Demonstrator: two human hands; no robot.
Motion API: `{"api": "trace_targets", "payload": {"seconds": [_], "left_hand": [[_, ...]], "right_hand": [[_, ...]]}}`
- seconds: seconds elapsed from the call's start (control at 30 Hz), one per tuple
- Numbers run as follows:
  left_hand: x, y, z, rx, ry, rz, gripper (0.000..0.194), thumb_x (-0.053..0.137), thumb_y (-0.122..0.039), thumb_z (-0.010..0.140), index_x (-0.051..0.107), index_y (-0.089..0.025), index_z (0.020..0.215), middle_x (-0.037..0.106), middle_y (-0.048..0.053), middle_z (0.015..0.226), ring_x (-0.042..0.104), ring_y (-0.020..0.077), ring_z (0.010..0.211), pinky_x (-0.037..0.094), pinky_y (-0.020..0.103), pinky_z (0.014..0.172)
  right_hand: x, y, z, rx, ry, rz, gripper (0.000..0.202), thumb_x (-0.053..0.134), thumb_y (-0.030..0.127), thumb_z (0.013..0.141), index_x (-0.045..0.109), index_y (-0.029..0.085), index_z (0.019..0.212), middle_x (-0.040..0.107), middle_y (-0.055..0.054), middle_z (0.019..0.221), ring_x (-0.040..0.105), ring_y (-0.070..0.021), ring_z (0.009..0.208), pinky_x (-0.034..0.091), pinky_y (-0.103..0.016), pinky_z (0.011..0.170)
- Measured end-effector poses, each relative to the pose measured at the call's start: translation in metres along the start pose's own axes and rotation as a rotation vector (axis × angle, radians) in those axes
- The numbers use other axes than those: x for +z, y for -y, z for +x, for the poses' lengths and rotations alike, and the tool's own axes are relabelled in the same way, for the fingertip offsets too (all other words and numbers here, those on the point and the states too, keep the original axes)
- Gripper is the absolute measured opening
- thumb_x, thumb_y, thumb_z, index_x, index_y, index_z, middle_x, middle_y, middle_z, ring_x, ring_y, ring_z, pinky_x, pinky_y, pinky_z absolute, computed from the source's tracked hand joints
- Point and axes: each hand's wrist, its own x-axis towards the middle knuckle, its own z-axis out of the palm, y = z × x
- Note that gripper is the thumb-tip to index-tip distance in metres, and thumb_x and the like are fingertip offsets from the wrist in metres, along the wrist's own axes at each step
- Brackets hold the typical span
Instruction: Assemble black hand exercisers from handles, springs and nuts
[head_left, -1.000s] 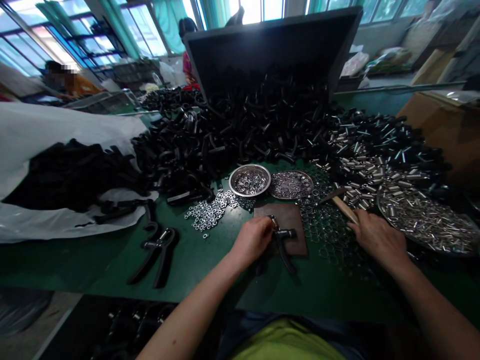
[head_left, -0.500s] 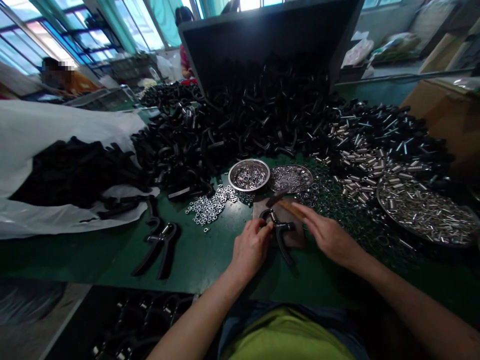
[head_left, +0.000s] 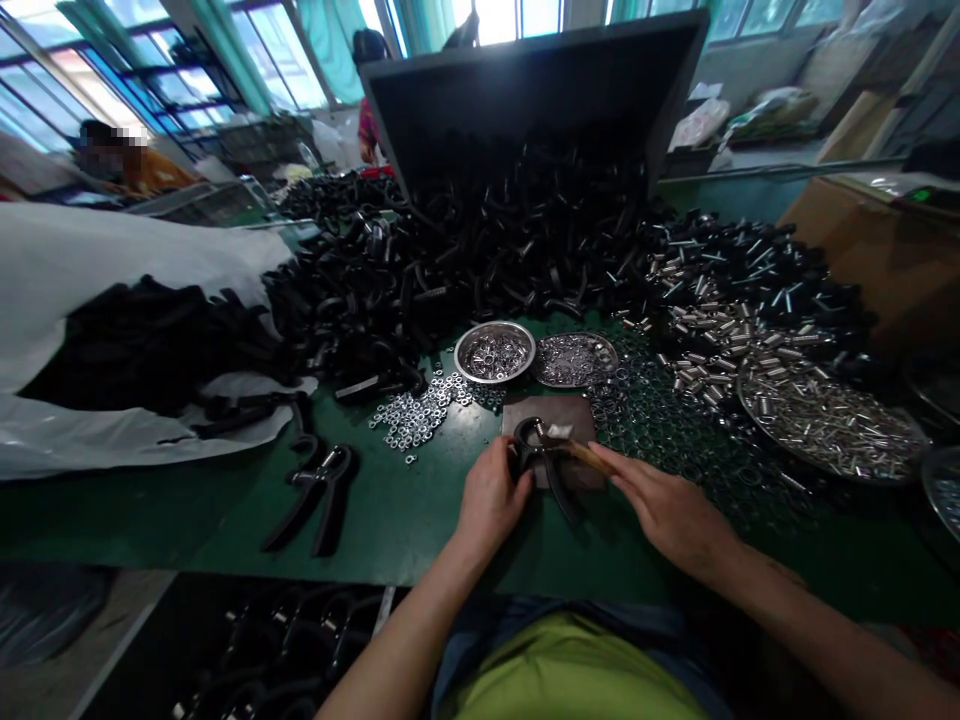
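My left hand [head_left: 491,498] is closed on a black hand grip [head_left: 556,490] with two curved handles, steadying it on a flat metal block [head_left: 581,408]. My right hand [head_left: 667,508] grasps a hammer [head_left: 589,456] by its wooden handle. The hammer's head is low over the grip's upper part, blurred; whether it touches cannot be made out. To the left another black hand grip [head_left: 332,497], fitted with a spring, lies on the green table [head_left: 420,520]. Beyond the block stand a steel bowl [head_left: 495,380] of small metal parts and a shallow dish [head_left: 577,383] of tiny pieces.
Loose nuts [head_left: 412,415] lie left of the bowl. Black handles [head_left: 465,250] are heaped behind; springs [head_left: 705,350] and a tray of metal pins [head_left: 832,420] are at right. A white sack [head_left: 135,240] lies left, a carton [head_left: 862,250] right. Two people sit farther back.
My right hand has brought the hammer's head down onto or close above the hand grip. My left hand has shifted slightly left and lower on the grip. The view has turned a little.
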Motion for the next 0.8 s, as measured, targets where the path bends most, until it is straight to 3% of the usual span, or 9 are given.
{"api": "trace_targets", "payload": {"seconds": [0.13,0.23,0.33,0.43,0.6,0.7,0.8], "left_hand": [[-0.006,0.003,0.005,-0.013,0.024,-0.143,0.044,0.059,-0.019,0.075,0.055,-0.023,0.118,0.064,0.004,0.095,0.059,0.0182,0.085,0.046,0.031,0.077],[-0.007,0.004,0.008,-0.152,0.053,-0.458,0.04,0.061,-0.023,0.075,0.061,-0.022,0.116,0.066,0.004,0.092,0.06,0.0162,0.08,0.047,0.029,0.075],[-0.002,-0.003,0.006,-0.388,0.128,-0.881,0.044,0.066,-0.031,0.073,0.062,-0.017,0.115,0.069,0.005,0.09,0.063,0.0156,0.075,0.05,0.028,0.07],[0.003,-0.014,-0.001,-0.54,0.156,-1.103,0.045,0.069,-0.036,0.071,0.064,-0.018,0.112,0.069,0.008,0.099,0.066,0.0177,0.079,0.053,0.031,0.074],[-0.003,-0.032,-0.018,-0.481,0.222,-0.91,0.05,0.07,-0.033,0.072,0.061,-0.022,0.119,0.056,0.008,0.131,0.053,0.0239,0.119,0.041,0.038,0.102],[-0.018,-0.037,-0.021,-0.339,0.295,-0.755,0.048,0.067,-0.035,0.074,0.061,-0.022,0.12,0.051,0.008,0.135,0.048,0.0248,0.124,0.041,0.039,0.103],[-0.033,-0.037,-0.003,-0.13,0.248,-0.536,0.034,0.06,-0.033,0.08,0.065,-0.02,0.111,0.059,0.009,0.125,0.055,0.0232,0.115,0.047,0.036,0.094]], "right_hand": [[-0.001,-0.032,-0.015,0.168,-0.172,-0.293,0.047,0.03,0.028,0.095,0.032,0.032,0.142,0.065,-0.005,0.099,0.063,-0.0185,0.071,0.05,-0.031,0.057],[0.001,-0.059,-0.03,0.3,-0.218,-0.555,0.049,0.035,0.025,0.093,0.035,0.035,0.141,0.061,-0.004,0.083,0.058,-0.0192,0.062,0.039,-0.029,0.046],[0.004,-0.078,-0.036,0.343,-0.214,-0.666,0.048,0.037,0.02,0.091,0.042,0.032,0.138,0.058,-0.006,0.08,0.055,-0.0205,0.066,0.037,-0.03,0.05],[0.002,-0.084,-0.028,0.33,-0.234,-0.659,0.043,0.04,0.02,0.09,0.051,0.026,0.131,0.06,-0.009,0.088,0.054,-0.0246,0.08,0.039,-0.034,0.061],[-0.012,-0.071,0.03,0.126,-0.329,-0.379,0.033,0.042,0.022,0.091,0.061,0.019,0.118,0.06,-0.011,0.105,0.048,-0.0245,0.1,0.04,-0.036,0.082],[-0.013,-0.062,0.089,0.008,-0.242,-0.185,0.028,0.044,0.024,0.092,0.067,0.017,0.106,0.062,-0.009,0.103,0.048,-0.0212,0.101,0.039,-0.03,0.088],[-0.004,-0.057,0.149,0.007,-0.119,-0.159,0.022,0.051,0.023,0.088,0.069,0.019,0.1,0.064,-0.008,0.1,0.05,-0.0215,0.1,0.039,-0.03,0.087]]}}
